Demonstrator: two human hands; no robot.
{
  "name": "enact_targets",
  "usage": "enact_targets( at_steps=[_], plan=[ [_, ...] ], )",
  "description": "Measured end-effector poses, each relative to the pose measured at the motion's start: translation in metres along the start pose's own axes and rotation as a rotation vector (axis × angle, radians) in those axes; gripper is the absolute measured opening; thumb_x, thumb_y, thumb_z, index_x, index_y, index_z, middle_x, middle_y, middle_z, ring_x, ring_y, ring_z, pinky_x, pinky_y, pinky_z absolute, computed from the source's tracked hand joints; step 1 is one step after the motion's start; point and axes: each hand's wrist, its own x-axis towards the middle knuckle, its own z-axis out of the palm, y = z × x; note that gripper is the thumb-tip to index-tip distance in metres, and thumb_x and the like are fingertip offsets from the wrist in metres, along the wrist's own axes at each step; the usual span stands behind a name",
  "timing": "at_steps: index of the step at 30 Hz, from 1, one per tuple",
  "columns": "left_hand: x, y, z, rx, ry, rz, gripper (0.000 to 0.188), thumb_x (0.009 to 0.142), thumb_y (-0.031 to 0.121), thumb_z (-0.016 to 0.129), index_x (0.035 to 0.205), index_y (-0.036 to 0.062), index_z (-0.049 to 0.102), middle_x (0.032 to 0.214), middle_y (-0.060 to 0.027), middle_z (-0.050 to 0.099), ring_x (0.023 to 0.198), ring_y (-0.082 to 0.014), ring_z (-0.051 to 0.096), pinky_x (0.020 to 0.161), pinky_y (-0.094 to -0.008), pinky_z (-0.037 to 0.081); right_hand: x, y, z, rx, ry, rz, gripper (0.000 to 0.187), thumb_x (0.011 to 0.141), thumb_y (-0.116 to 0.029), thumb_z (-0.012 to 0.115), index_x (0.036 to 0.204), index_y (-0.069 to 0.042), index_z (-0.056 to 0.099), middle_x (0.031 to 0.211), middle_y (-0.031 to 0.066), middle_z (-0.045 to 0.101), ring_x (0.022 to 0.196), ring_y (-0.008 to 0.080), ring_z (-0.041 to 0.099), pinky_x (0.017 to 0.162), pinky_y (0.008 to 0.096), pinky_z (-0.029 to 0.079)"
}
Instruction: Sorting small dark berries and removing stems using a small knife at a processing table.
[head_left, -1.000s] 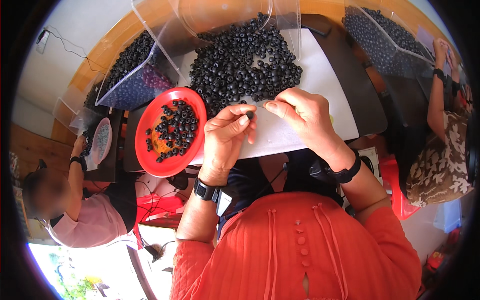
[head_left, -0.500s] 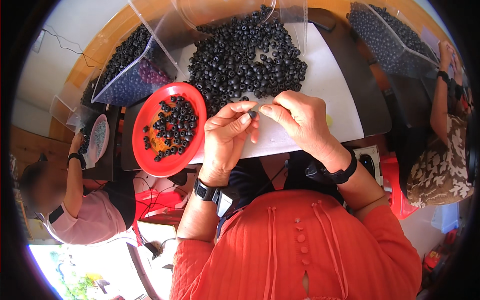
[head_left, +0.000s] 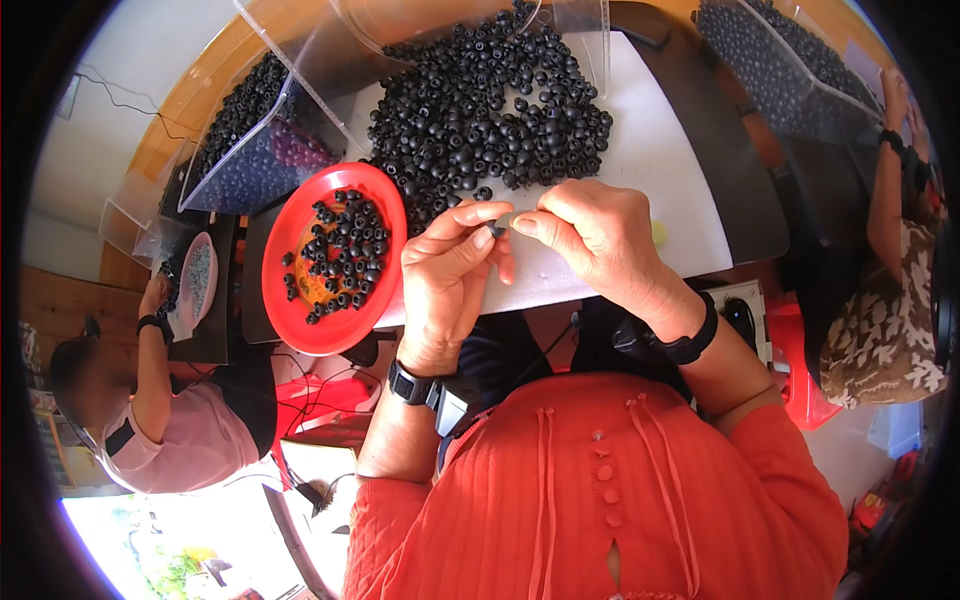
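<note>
Between the thumb and fingers of my left hand (head_left: 440, 275) is a small black bead-like part (head_left: 496, 230). My right hand (head_left: 605, 240) is closed in a pinch on a small thin greyish piece (head_left: 512, 218), whose kind I cannot make out. Its tip meets or overlaps the black part, close to my left fingertips. Just beyond both hands spreads a large pile of the same round black parts (head_left: 480, 130), many showing a hole. To the left of my left hand, a red plate (head_left: 275, 290) carries a smaller batch of them.
A white sheet (head_left: 665, 160) covers the dark table (head_left: 745, 215). Clear bins of black parts stand at the back left (head_left: 250, 150) and far right (head_left: 790, 75). On the left, a person (head_left: 185, 430) works by a pale bowl (head_left: 200, 280); another person's arm (head_left: 888, 190) shows at right.
My right fingertips have come slightly left toward the black part, and the greyish piece shows more clearly against it. The whole view has shifted a little. My left hand keeps its pinch.
</note>
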Motion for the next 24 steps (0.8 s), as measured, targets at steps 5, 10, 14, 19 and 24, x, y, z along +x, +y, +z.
enact_targets(
  at_steps=[5,10,14,19,24],
  plan=[
    [0.0022,0.0017,0.0017,0.002,0.007,-0.022,0.022,0.102,-0.005,0.062,0.121,-0.0087,0.072,0.114,-0.0124,0.067,0.083,-0.0230,0.069,0.069,-0.0342,0.057,-0.0002,-0.0015,0.0001,-0.031,0.005,-0.090,0.037,0.089,-0.027,0.083,0.070,-0.008,0.057,0.062,0.0073,0.057,0.056,0.0293,0.060,0.050,0.0417,0.045],
    [0.0021,-0.0017,-0.0017,-0.008,-0.013,-0.008,0.024,0.103,-0.004,0.062,0.124,-0.0070,0.073,0.112,-0.0119,0.067,0.082,-0.0231,0.069,0.071,-0.0338,0.057,0.0020,-0.0015,-0.0016,0.020,0.112,-0.006,0.033,0.086,-0.024,0.086,0.073,-0.008,0.061,0.064,0.0071,0.059,0.057,0.0279,0.061,0.051,0.0405,0.045],
    [0.0015,-0.0021,0.0006,0.014,0.002,0.011,0.026,0.103,-0.004,0.062,0.126,-0.0062,0.073,0.110,-0.0109,0.067,0.081,-0.0229,0.069,0.072,-0.0332,0.057,-0.0001,-0.0003,0.0010,-0.030,0.094,-0.027,0.033,0.087,-0.025,0.085,0.073,-0.008,0.061,0.064,0.0073,0.059,0.057,0.0280,0.061,0.051,0.0408,0.046],
    [0.0002,-0.0015,0.0012,0.017,-0.003,0.005,0.026,0.103,-0.004,0.062,0.126,-0.0065,0.073,0.110,-0.0108,0.067,0.081,-0.0224,0.069,0.072,-0.0330,0.057,-0.0008,0.0004,0.0002,-0.055,0.065,-0.027,0.034,0.088,-0.027,0.084,0.073,-0.008,0.060,0.064,0.0070,0.059,0.058,0.0280,0.062,0.051,0.0413,0.046],
    [0.0008,-0.0009,0.0009,0.013,-0.006,-0.004,0.025,0.103,-0.004,0.062,0.126,-0.0075,0.072,0.110,-0.0115,0.067,0.081,-0.0225,0.069,0.072,-0.0329,0.057,-0.0007,0.0003,0.0003,-0.062,0.062,-0.046,0.035,0.088,-0.027,0.084,0.072,-0.008,0.059,0.063,0.0068,0.059,0.058,0.0277,0.062,0.051,0.0413,0.047]
  ],
)
